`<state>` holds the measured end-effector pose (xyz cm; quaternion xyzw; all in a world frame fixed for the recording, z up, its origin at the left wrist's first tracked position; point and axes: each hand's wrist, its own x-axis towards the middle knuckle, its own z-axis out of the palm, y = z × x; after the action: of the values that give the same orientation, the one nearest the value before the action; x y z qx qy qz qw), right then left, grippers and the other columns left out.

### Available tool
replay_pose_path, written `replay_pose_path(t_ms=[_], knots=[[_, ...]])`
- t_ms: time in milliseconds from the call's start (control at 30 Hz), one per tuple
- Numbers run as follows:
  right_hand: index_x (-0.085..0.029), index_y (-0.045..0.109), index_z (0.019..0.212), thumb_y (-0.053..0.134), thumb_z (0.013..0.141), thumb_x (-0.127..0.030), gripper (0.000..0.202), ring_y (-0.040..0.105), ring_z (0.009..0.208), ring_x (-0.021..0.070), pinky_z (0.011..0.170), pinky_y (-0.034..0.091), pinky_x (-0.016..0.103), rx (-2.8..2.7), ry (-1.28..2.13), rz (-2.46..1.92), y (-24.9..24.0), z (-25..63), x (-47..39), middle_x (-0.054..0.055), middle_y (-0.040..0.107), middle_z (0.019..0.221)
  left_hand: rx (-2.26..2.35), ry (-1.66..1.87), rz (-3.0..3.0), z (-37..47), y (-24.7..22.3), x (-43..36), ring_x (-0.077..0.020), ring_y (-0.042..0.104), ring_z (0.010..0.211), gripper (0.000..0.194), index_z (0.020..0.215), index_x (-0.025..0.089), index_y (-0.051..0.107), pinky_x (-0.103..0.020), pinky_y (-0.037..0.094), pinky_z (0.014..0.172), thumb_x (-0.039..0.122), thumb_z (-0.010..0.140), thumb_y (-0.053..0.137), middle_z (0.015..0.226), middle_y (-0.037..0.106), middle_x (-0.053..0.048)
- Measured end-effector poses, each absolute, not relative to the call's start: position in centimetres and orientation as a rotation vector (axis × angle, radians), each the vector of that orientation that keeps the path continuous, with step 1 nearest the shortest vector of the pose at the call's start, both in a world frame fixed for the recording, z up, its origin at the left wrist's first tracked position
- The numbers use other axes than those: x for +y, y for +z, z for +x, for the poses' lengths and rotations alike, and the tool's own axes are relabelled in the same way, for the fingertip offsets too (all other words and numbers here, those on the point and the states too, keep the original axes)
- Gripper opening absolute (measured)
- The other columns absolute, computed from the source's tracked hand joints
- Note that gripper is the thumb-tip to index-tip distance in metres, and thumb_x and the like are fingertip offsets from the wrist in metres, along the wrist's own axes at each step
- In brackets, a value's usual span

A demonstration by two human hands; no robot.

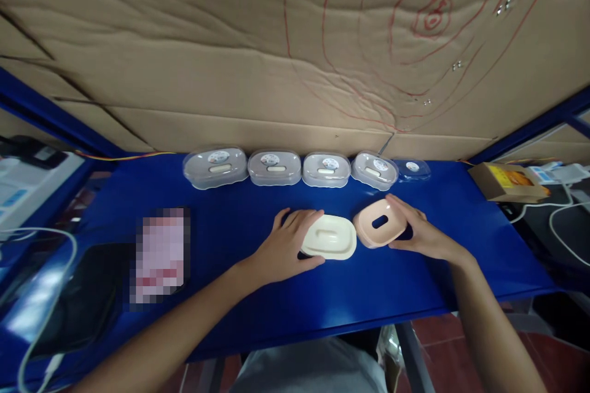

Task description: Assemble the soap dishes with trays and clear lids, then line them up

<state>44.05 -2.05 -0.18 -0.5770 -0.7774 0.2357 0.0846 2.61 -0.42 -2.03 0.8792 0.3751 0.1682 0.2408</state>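
My left hand wraps around the left end of a cream rounded-oblong plastic piece with a groove in its middle; the thumb is at its near edge, the fingers at its far edge. Beside it, my right hand grips the right end of a peach-pink plastic piece of similar shape with an oval slot through it. The pink piece is tilted, and its left end is close to the cream one. The palms hide the outer ends of both pieces.
Several clear-lidded oblong boxes line the back of the blue table, with a clear lid at their right. A blurred-out object lies at left. A cardboard box and cables stand at right. Cardboard walls the back.
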Motion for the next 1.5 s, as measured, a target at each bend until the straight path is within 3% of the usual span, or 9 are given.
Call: replay_pose_path(t_ms=[167, 400, 500, 733, 967, 1400, 1500], knots=[[-0.036, 0.033, 0.167, 0.081, 0.087, -0.067, 0.099, 0.043, 0.156, 0.0419, 0.126, 0.037, 0.066, -2.325, 0.689, -1.522, 2.0, 41.4, -0.8, 0.012, 0.045, 0.169, 0.957, 0.347, 2.252, 1.0, -1.0, 0.8, -0.0411, 0.041, 0.156, 0.122, 0.172, 0.027, 0.014, -0.061, 0.027, 0.129, 0.044, 0.080, 0.092, 0.168, 0.045, -0.017], [-0.035, 0.025, 0.169, 0.083, 0.086, -0.065, 0.106, 0.044, 0.152, 0.0429, 0.123, 0.041, 0.067, -2.295, 0.469, -1.360, 1.5, 34.3, -0.3, 0.016, 0.047, 0.162, 1.256, 0.484, 2.296, 1.6, -2.6, 1.2, -0.0444, 0.043, 0.154, 0.123, 0.171, 0.025, 0.013, -0.066, 0.025, 0.125, 0.048, 0.080, 0.094, 0.167, 0.045, -0.023], [-0.036, 0.026, 0.167, 0.081, 0.091, -0.057, 0.096, 0.045, 0.152, 0.0417, 0.122, 0.042, 0.067, -2.224, 0.410, -1.404, -0.7, 31.2, -1.2, 0.017, 0.047, 0.160, 1.216, 0.477, 2.313, 1.5, -2.8, 1.2, -0.0450, 0.042, 0.154, 0.130, 0.171, 0.028, 0.007, -0.066, 0.025, 0.123, 0.052, 0.078, 0.095, 0.168, 0.042, -0.023], [-0.030, 0.036, 0.157, 0.075, 0.094, -0.038, 0.075, 0.041, 0.158, 0.0394, 0.122, 0.044, 0.063, -2.196, 0.315, -1.347, -1.4, 28.8, -3.2, 0.020, 0.043, 0.163, 1.162, 0.431, 2.281, 1.2, -1.8, 0.4, -0.0424, 0.045, 0.151, 0.125, 0.173, 0.033, -0.002, -0.062, 0.032, 0.119, 0.026, 0.083, 0.084, 0.168, 0.043, -0.019], [-0.028, 0.040, 0.151, 0.074, 0.090, -0.028, 0.069, 0.044, 0.155, 0.0371, 0.121, 0.044, 0.061, -2.196, 0.349, -1.301, -1.3, 28.8, -3.1, 0.018, 0.051, 0.156, 1.255, 0.547, 2.212, 2.0, -2.4, -0.1, -0.0430, 0.046, 0.149, 0.125, 0.172, 0.036, 0.009, -0.059, 0.040, 0.116, 0.034, 0.079, 0.094, 0.168, 0.044, -0.016], [-0.030, 0.038, 0.154, 0.076, 0.094, -0.037, 0.072, 0.046, 0.152, 0.0351, 0.122, 0.044, 0.060, -2.238, 0.493, -1.224, -1.7, 30.1, -2.4, 0.015, 0.054, 0.155, 1.051, 0.704, 2.247, 1.6, -3.3, 0.7, -0.0412, 0.046, 0.152, 0.134, 0.171, 0.039, 0.008, -0.060, 0.042, 0.122, 0.041, 0.074, 0.100, 0.167, 0.042, -0.017], [-0.030, 0.037, 0.155, 0.074, 0.096, -0.039, 0.071, 0.047, 0.152, 0.0356, 0.121, 0.044, 0.061, -2.268, 0.483, -1.235, -1.7, 30.1, -2.3, 0.015, 0.055, 0.155, 1.062, 0.648, 2.266, 1.6, -3.3, 0.8, -0.0396, 0.048, 0.150, 0.123, 0.169, 0.038, 0.019, -0.057, 0.044, 0.121, 0.038, 0.076, 0.099, 0.164, 0.044, -0.016]])
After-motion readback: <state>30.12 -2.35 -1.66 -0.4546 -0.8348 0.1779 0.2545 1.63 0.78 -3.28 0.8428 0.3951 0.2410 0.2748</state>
